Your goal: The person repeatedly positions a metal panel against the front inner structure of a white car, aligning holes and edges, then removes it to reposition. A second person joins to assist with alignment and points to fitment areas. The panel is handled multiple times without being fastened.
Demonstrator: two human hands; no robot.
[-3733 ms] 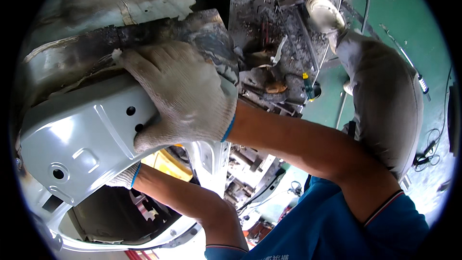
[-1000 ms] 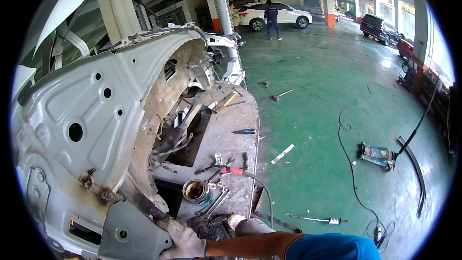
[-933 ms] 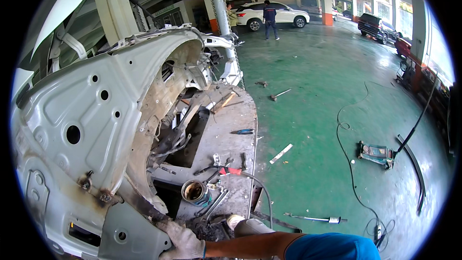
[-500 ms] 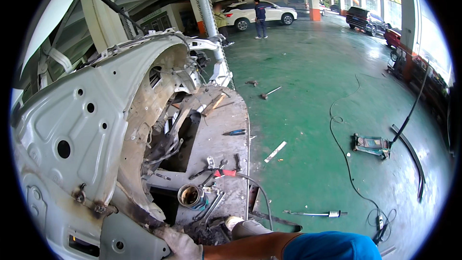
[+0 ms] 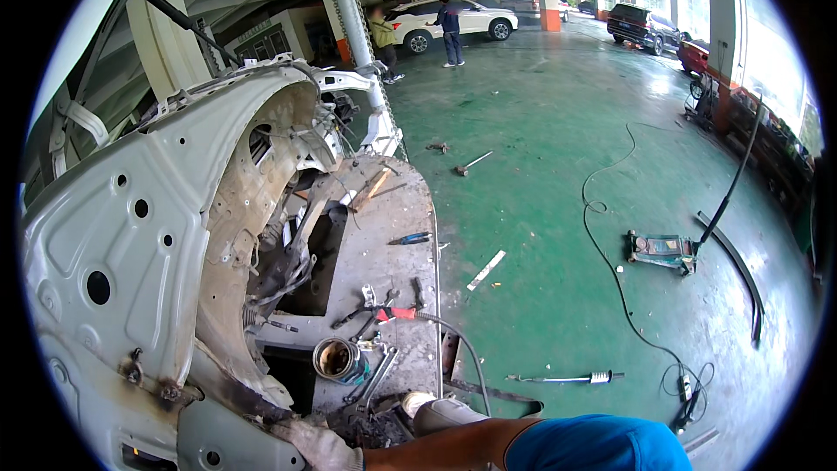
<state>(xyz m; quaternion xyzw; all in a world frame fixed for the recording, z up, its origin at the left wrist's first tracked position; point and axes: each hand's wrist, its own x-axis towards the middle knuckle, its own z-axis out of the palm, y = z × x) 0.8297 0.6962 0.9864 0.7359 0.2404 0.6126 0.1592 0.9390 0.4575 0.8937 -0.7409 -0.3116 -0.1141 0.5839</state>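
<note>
At the lower edge of the view, the right hand (image 5: pixel 320 445), gloved, touches the corner of a pale grey panel (image 5: pixel 235 436), which lies low against the car body (image 5: pixel 65 244); I cannot tell whether its grip pinches the edge or merely rests there. Steadying the panel well probably calls for even pressure, fingers clear of the seam

On the grey metal platform (image 5: pixel 381 269), ahead of the gloved right hand (image 5: pixel 316 446), I see a lidless tin (image 5: pixel 350 369) standing close to some wrenches (image 5: pixel 381 375), while farther from this hand there lie a red-gripped tool (image 5: pixel 397 314) with its hose (image 5: pixel 476 361), blue pliers (image 5: pixel 414 238) and, the farthest, a light wooden stick (image 5: pixel 373 188).
</note>
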